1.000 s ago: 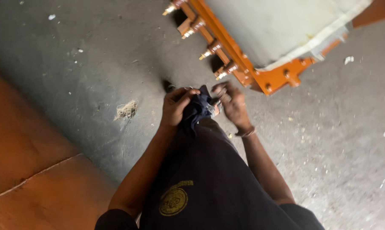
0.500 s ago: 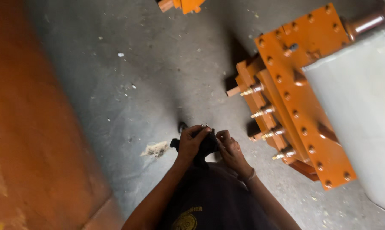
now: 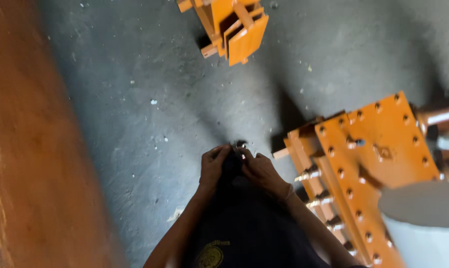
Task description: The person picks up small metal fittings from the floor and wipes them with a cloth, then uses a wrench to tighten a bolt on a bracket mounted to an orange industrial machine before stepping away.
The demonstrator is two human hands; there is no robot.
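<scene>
My left hand (image 3: 213, 165) and my right hand (image 3: 262, 172) meet in front of my dark shirt (image 3: 247, 226), just above the grey concrete floor. Both pinch a small dark object (image 3: 233, 160) between the fingers; a bit of pale metal shows at its top, and blur hides what it is. A thin band circles my right wrist. To the right of my hands, close by, stands an orange bolted metal frame (image 3: 363, 168) with silvery threaded studs (image 3: 311, 173) sticking out toward me.
A second small orange metal bracket (image 3: 234, 30) lies on the floor at the top. A pale grey tank body (image 3: 423, 228) sits behind the frame at lower right. A rusty brown surface (image 3: 21, 159) runs down the left side. Small white debris dots the floor.
The view has swung, so the orange frame sits lower and further right and the small bracket has come into sight. My hands stay together on the dark object.
</scene>
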